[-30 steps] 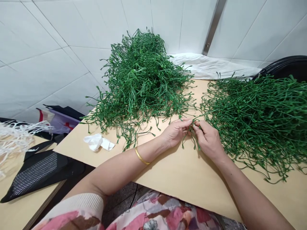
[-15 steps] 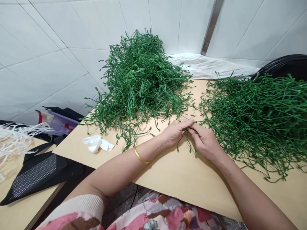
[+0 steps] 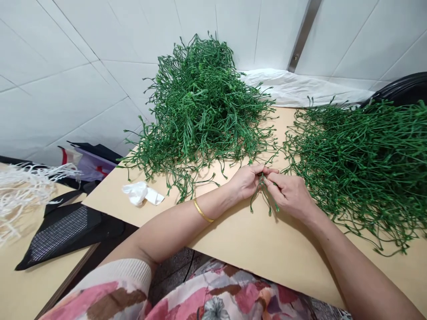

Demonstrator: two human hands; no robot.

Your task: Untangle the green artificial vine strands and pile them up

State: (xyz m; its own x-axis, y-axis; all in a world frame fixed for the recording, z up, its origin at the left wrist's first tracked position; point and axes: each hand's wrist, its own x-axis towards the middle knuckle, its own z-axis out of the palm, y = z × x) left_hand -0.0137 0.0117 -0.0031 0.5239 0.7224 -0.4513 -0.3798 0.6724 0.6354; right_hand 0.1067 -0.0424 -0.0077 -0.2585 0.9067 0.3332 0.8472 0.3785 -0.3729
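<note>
My left hand [image 3: 247,181] and my right hand [image 3: 289,194] meet over the front part of the table, fingertips touching. Both are closed on a small bunch of green artificial stems [image 3: 263,189], thin and cord-like with little bud tips. Several stem ends dangle below the fingers; the point where they are gripped is partly hidden. Behind my left hand rises a tall heap of the same green stems [image 3: 200,106]. A second, wider pile of green stems [image 3: 363,164] lies to the right, close beside my right hand.
A crumpled white tissue [image 3: 142,194] lies left of my forearm on the wooden table [image 3: 267,253]. White cloth [image 3: 283,91] runs along the tiled wall. Further left are white strands [image 3: 26,191] and a black mesh bag [image 3: 63,233] on another surface. A black rounded object [image 3: 403,89] sits at the back right.
The camera view has shifted slightly, so the scene sits a little further right. My fingers have altered their grip on the bunch, and more of its stems now show between the hands.
</note>
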